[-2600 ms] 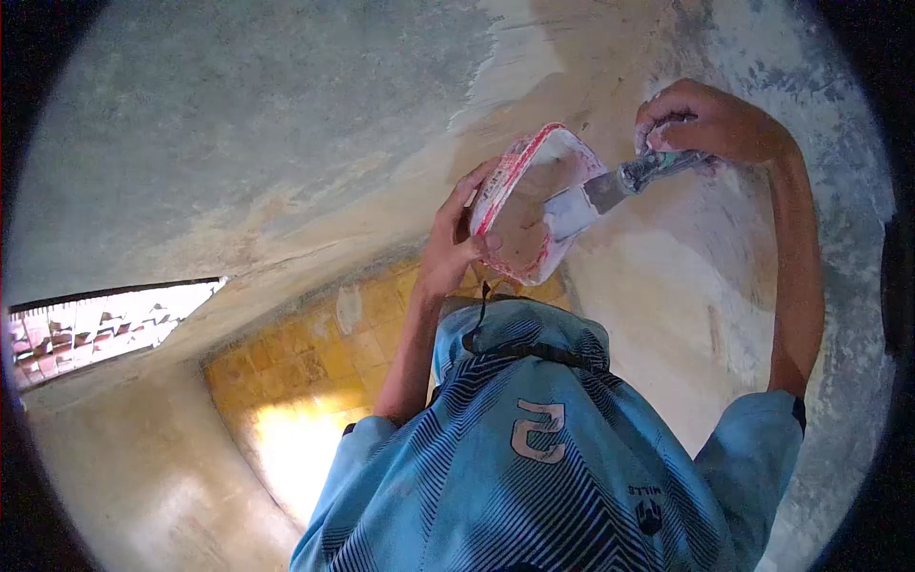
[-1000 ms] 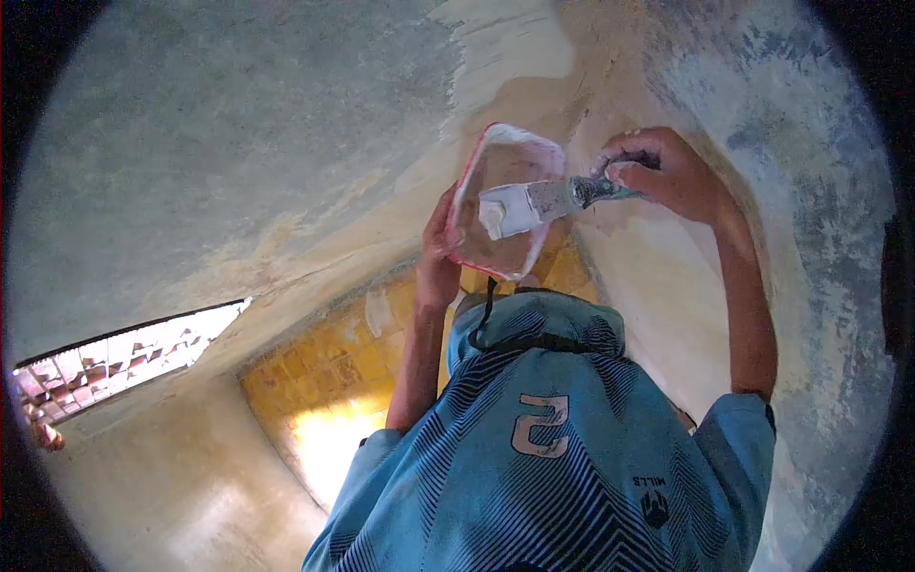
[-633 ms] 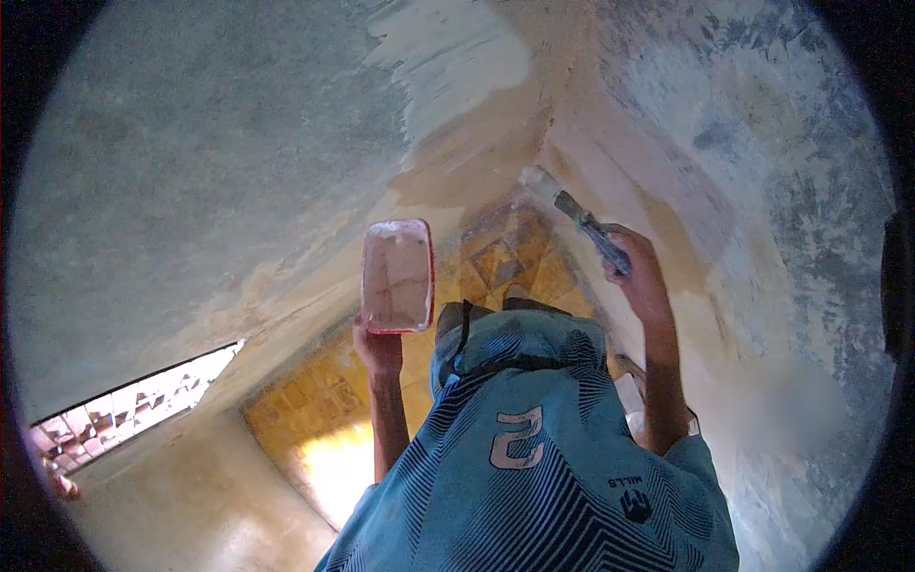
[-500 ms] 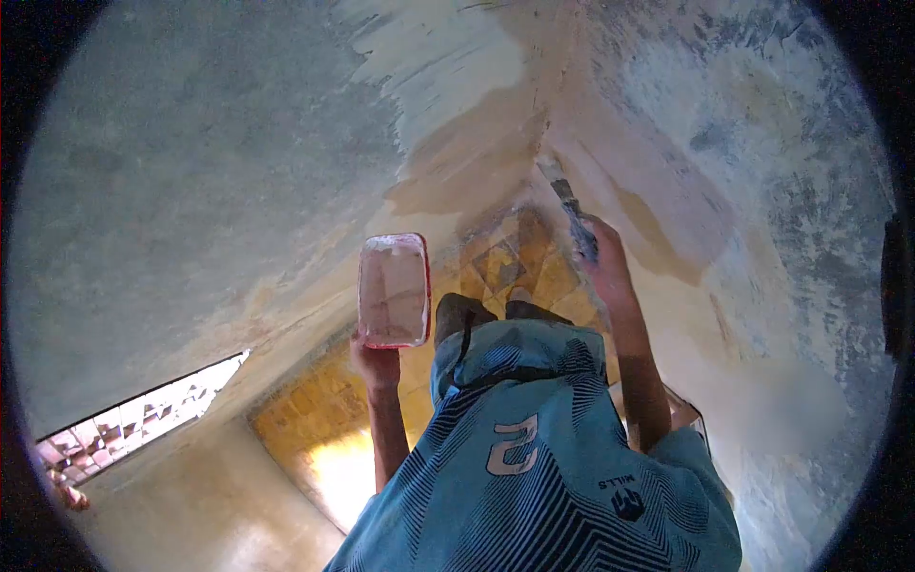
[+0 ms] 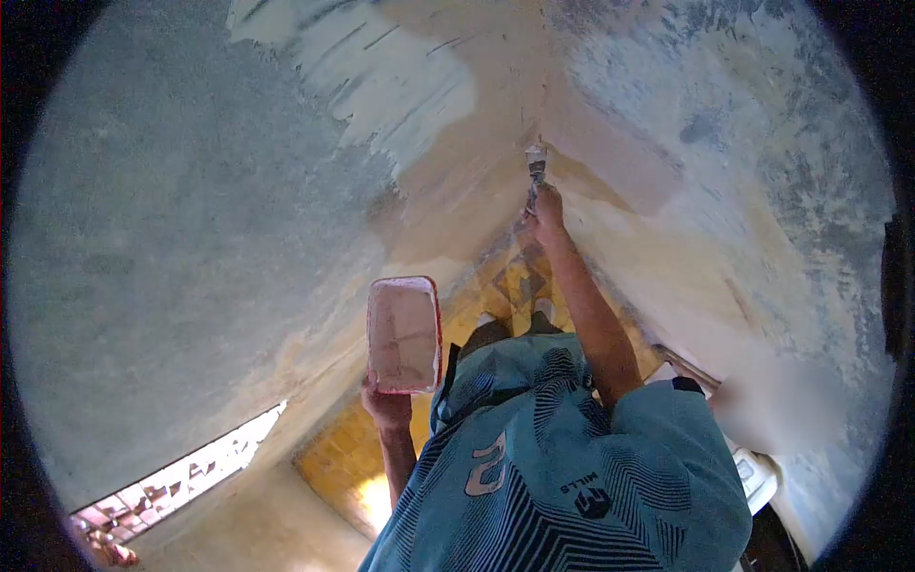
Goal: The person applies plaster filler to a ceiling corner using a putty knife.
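My left hand [image 5: 387,404] is wrapped round the near end of a rectangular, red-rimmed paint tray [image 5: 440,336]. Pinkish-beige paint [image 5: 405,329] lies in it, with white smears along the rim. In front of me, my right hand [image 5: 546,212] is closed round the dark handle of a paintbrush [image 5: 537,164]. Its pale tip points up at the corner where the two walls meet and seems to touch the surface there. Damp-looking beige patches cover the left wall [image 5: 448,172] and the right wall [image 5: 620,143] around this corner.
Yellow patterned floor tiles [image 5: 343,467] lie below, with my feet near the corner. A bright lattice opening [image 5: 181,486] sits low in the left wall. Behind my right arm are a blurred area and a white object [image 5: 758,481] I cannot make out.
My right hand has carried the brush left and slightly up, from the right wall to the corner. In view, the tray and left hand sit lower, and my body has turned a little.
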